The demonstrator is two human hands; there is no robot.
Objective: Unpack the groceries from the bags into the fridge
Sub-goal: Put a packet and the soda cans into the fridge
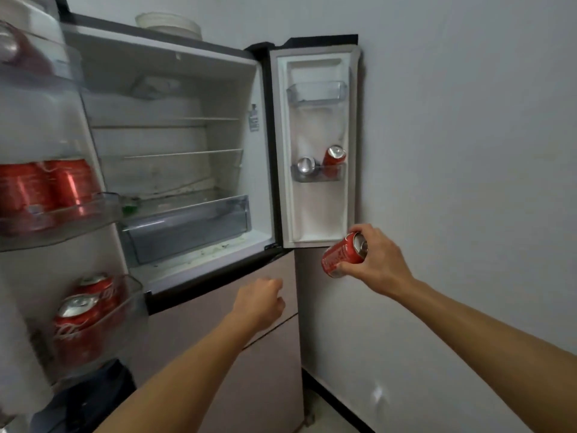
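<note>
Right hand (pixel 379 264) grips a tilted can (pixel 343 254), top up-right, just below the lower edge of the door (pixel 315 214); the bin (pixel 317 175) lies above. Left hand (pixel 260 303), farther off, is curled on nothing.

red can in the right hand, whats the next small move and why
Probably raise the red can and turn it upright toward the right door's lower bin. The right hand grips it tilted, below the door's bottom edge, and that bin already holds two cans.
</note>
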